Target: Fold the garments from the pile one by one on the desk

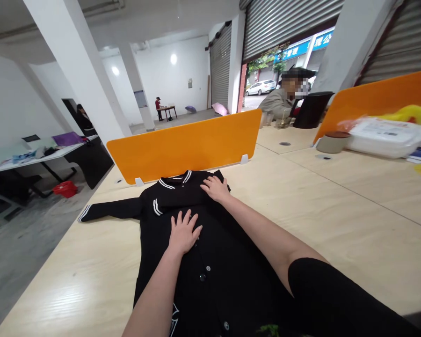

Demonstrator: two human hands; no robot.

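Note:
A black button-front knit garment (238,271) with white stripes at collar and cuffs lies face up on a pale wooden table (284,187). One sleeve (115,210) stretches out to the left. The other is folded across the chest, its striped cuff (156,207) pointing left. My left hand (184,231) rests flat on the garment's front, fingers spread, beside the button line. My right hand (215,188) lies with fingers extended on the folded sleeve near the shoulder. Neither hand grasps anything. The garment's lower part runs out of view at the bottom.
An orange divider (189,145) stands just beyond the collar. At the right are a plastic-wrapped white box (386,135) and a tape roll (333,142). Another person (279,100) sits behind a black screen (312,110). A red bucket (65,188) stands on the floor.

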